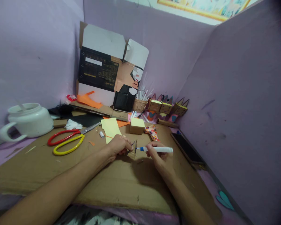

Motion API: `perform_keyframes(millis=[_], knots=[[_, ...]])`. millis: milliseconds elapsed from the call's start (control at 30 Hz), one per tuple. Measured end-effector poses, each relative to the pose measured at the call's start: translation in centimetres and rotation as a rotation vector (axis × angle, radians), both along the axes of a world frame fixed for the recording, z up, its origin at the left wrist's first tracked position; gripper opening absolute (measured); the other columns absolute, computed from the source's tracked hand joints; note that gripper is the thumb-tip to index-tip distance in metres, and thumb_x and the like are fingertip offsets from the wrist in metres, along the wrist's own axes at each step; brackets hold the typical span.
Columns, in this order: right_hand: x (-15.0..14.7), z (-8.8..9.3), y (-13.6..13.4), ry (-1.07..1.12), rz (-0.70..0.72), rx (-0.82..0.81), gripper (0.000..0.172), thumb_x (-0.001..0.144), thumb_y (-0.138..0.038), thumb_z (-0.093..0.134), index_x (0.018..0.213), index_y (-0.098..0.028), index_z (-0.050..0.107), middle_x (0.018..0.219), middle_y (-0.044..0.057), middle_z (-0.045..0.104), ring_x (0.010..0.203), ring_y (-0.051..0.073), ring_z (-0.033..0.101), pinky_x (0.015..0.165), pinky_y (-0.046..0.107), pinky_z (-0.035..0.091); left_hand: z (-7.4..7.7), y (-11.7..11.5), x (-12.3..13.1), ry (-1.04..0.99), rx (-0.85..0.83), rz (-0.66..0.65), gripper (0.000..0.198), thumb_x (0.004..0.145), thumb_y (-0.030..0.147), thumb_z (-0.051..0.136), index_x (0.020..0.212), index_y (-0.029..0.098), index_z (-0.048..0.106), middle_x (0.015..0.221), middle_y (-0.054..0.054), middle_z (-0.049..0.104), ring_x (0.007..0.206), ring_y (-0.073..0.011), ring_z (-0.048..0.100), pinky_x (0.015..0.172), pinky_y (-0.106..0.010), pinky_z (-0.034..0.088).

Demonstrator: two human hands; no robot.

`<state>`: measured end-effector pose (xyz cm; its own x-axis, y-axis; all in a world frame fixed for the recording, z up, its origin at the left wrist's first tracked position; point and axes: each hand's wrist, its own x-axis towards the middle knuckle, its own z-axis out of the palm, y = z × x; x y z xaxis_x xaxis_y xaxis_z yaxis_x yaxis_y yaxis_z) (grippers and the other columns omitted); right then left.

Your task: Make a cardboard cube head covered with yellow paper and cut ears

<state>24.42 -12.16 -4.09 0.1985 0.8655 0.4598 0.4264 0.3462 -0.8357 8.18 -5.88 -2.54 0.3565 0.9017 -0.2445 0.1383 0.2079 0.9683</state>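
Note:
My left hand point(119, 146) pinches a small pointed cardboard piece point(134, 147) with dark edges just above the cardboard mat. In my right hand point(159, 156) is a white marker point(165, 150) with a blue collar, held level. Its tip meets or nearly meets the piece; I cannot tell which. A white marker cap point(101, 134) lies loose to the left. Behind my hands stands a small box point(137, 128) with a yellow top, beside a flower-patterned scrap point(152, 132). Pale yellow paper point(110, 126) lies partly behind my left hand.
Red-and-yellow-handled scissors point(69, 142) and a white mug-like pot point(30, 120) are at left. A phone point(187, 148) lies along the mat's right edge. An unfolded carton point(98, 68) leans on the wall, near a pot of sticks point(140, 104) and several pointed-ear box figures point(166, 107).

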Motion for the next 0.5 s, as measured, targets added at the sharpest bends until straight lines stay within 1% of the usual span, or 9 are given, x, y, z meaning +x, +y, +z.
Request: perform_keyframes(millis=[233, 400, 500], knots=[[0.05, 0.03, -0.15, -0.042, 0.035, -0.030, 0.025, 0.074, -0.036, 0.057, 0.061, -0.016, 0.061, 0.045, -0.001, 0.053, 0.041, 0.010, 0.046, 0.039, 0.020, 0.033, 0.20, -0.10, 0.06, -0.010, -0.008, 0.016, 0.007, 0.047, 0.013, 0.061, 0.046, 0.013, 0.054, 0.029, 0.007, 0.036, 0.031, -0.0045, 0.027, 0.036, -0.020, 0.012], [0.04, 0.08, -0.14, 0.020, 0.016, -0.022, 0.026, 0.075, -0.038, 0.057, 0.063, -0.016, 0.061, 0.048, 0.000, 0.055, 0.044, 0.012, 0.050, 0.043, 0.022, 0.037, 0.35, -0.18, 0.06, -0.025, -0.006, 0.012, 0.008, 0.046, 0.013, 0.060, 0.044, 0.013, 0.052, 0.030, 0.006, 0.039, 0.031, -0.0042, 0.027, 0.036, -0.020, 0.012], [-0.12, 0.06, -0.07, 0.005, 0.019, -0.029, 0.026, 0.075, -0.039, 0.057, 0.065, -0.016, 0.062, 0.050, 0.001, 0.056, 0.046, 0.013, 0.051, 0.044, 0.022, 0.039, 0.20, -0.10, 0.00, -0.030, -0.008, 0.009, 0.008, 0.047, 0.013, 0.060, 0.044, 0.013, 0.053, 0.030, 0.006, 0.039, 0.031, -0.0041, 0.028, 0.036, -0.020, 0.012]])
